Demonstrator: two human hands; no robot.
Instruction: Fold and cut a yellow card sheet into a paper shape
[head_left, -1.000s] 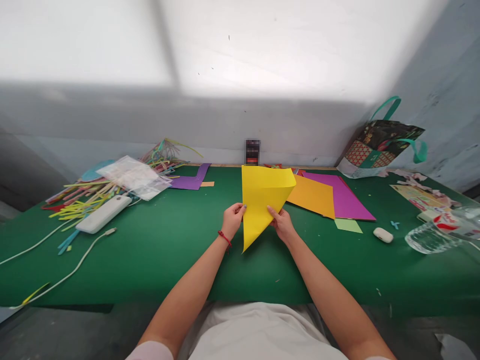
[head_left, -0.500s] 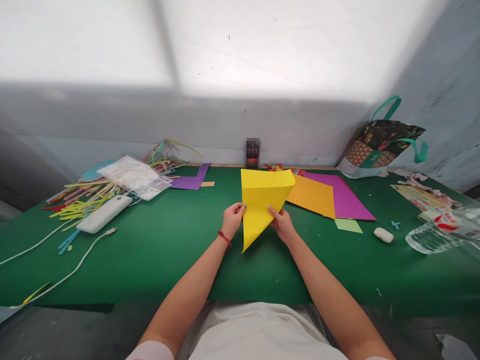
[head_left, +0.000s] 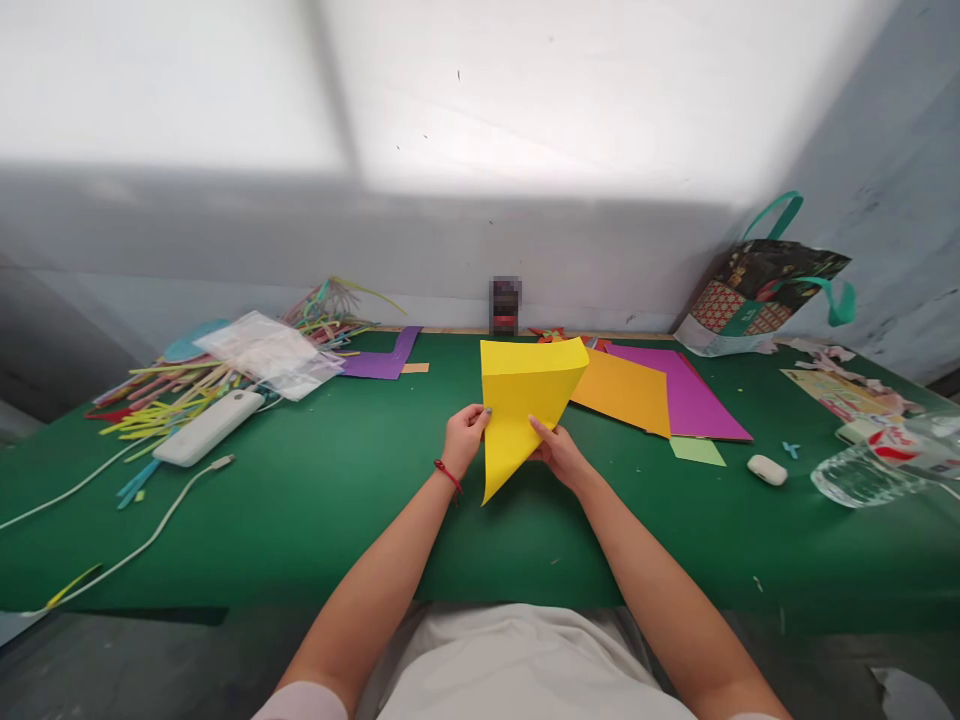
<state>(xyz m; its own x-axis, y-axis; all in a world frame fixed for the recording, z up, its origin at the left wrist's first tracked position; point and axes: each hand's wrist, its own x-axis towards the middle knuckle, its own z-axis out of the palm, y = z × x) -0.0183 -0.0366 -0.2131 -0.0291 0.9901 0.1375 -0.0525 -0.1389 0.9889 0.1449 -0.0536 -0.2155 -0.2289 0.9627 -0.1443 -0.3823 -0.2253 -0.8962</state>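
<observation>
Paper (head_left: pixel 525 420), yellow and drawn into a cone-like shape, is held up over the green worktop (head_left: pixel 337 520), in front of the person's body, its wide end away from them and its point toward them. The left hand (head_left: pixel 466 437) pinches the straight left edge between thumb and fingers. The right hand (head_left: pixel 562 455) has its thumb flat on the front face by the slanting edge, with other fingers behind, so the sheet is nipped there too. I can't tell whether the tip touches the worktop.

From where I stand, the likeliest trouble is the shape springing loose: I see no fastening on it, so if either pinch slackens, the sheet could unroll. Too hard a squeeze from the right thumb might crease the face, and uneven pulling could skew the point. The wide end also looms near the orange sheet (head_left: pixel 626 392) and might catch on it if lowered carelessly.

As for containers, the yellow shape gapes at its wide end, though its depths are hidden. Against the wall leans a patterned bag (head_left: pixel 761 290) with green handles, contents out of sight. A clear bottle (head_left: pixel 862 475) is at the right; I can't make out any water inside. Nearer, a small white case (head_left: pixel 766 470) looks closed. A see-through plastic sleeve (head_left: pixel 270 350) lies over the coloured stems (head_left: pixel 180 385), its contents unclear.
</observation>
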